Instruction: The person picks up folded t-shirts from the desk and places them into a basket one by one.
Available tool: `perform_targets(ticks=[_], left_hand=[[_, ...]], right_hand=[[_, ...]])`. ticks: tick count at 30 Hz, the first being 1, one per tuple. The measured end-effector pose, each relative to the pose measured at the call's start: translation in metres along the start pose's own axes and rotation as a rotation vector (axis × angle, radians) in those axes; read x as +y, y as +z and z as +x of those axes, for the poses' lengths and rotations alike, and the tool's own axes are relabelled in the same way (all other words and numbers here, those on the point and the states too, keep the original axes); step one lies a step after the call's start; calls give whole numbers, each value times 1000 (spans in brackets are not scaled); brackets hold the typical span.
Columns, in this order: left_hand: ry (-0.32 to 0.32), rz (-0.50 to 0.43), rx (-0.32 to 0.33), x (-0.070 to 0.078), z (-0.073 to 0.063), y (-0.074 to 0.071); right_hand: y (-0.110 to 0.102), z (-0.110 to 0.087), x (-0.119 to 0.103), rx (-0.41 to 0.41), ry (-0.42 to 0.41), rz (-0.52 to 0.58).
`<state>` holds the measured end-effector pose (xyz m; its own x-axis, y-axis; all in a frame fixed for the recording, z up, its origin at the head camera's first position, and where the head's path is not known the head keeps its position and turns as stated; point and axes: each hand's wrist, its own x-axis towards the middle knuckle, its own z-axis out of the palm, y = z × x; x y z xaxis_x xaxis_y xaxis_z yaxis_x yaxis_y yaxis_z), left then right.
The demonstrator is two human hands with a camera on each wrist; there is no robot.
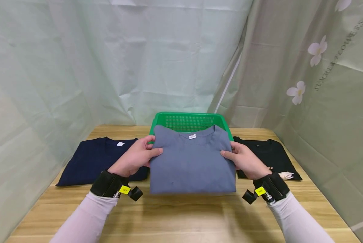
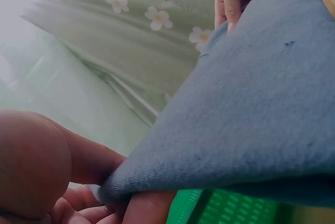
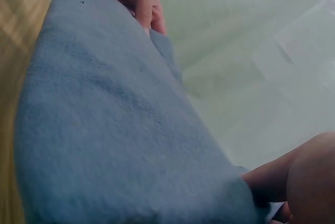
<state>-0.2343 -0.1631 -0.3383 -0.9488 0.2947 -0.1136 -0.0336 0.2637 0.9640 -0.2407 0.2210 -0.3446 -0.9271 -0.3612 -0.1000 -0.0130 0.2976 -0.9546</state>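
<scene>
A folded grey-blue T-shirt (image 1: 193,165) hangs above the table in front of the green basket, its collar and white label at the top. My left hand (image 1: 138,153) pinches its left side, thumb in front and fingers behind. On the opposite side my right hand (image 1: 245,158) grips the shirt the same way. Both wrist views show the cloth (image 2: 251,98) stretched between the two hands, and in the right wrist view the shirt (image 3: 115,109) sags slightly between the grips. The fingers behind the fabric are partly hidden.
Behind the shirt stands a green plastic basket (image 1: 187,116) with perforated walls. A folded navy T-shirt (image 1: 90,162) lies at the left of the wooden table (image 1: 181,219), and a folded black T-shirt (image 1: 275,155) at the right. Curtains (image 1: 169,60) enclose the back and sides.
</scene>
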Motion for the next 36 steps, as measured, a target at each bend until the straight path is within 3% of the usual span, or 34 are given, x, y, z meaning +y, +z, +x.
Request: perform_targets(ticks=[13,19,36], left_hand=[[-50,28,8,15,37,-13],[-32,30,20,17,57,-21],[-61,59,121,24,106,-33]], right_hand=[[-11,37,-9,31,19,-30],[-14,57,-13,58,42,-45],[-19,111,-19,146,72,19]])
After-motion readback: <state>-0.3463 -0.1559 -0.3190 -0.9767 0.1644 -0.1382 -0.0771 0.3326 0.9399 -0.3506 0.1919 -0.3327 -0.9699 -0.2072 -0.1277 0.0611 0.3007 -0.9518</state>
